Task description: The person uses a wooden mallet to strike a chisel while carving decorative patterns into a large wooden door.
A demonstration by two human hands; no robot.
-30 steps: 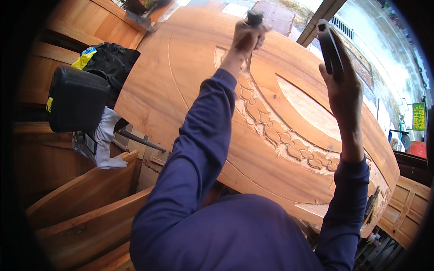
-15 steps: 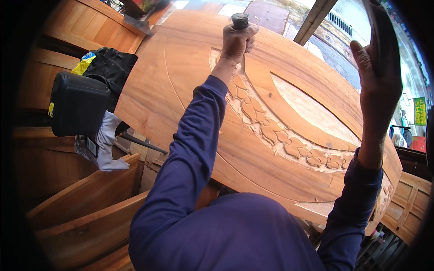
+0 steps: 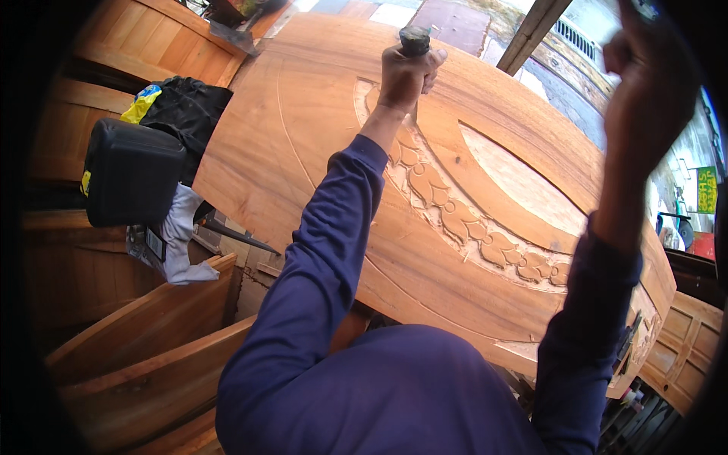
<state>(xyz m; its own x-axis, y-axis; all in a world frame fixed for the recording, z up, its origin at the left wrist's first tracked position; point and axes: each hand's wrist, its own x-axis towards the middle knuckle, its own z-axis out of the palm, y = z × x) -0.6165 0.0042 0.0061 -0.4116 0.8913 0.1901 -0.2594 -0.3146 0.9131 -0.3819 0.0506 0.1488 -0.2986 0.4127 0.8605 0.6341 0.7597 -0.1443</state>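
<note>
A large wooden panel (image 3: 250,174) lies in front of me, with a curved band of carved leaves and flowers (image 3: 428,186) across it. Upright over the upper end of this band stands a chisel (image 3: 415,39). My left hand (image 3: 404,78) is wrapped round its handle; the dark butt sticks out above the fist, and a bit of blade shows below. My right hand (image 3: 652,98) is raised high at the right, apart from the chisel, its fingers curled. Blur and the dark rim hide what it grips.
Left of the panel are a black plastic case (image 3: 135,173), a black bag (image 3: 186,114) and a pale cloth (image 3: 182,235). Wooden boards (image 3: 152,318) lean at lower left. A wooden post (image 3: 535,34) rises beyond the panel. A panelled door (image 3: 686,341) stands at right.
My right hand has risen toward the upper right rim and is blurred. My left hand and the chisel have shifted slightly right and down in the picture.
</note>
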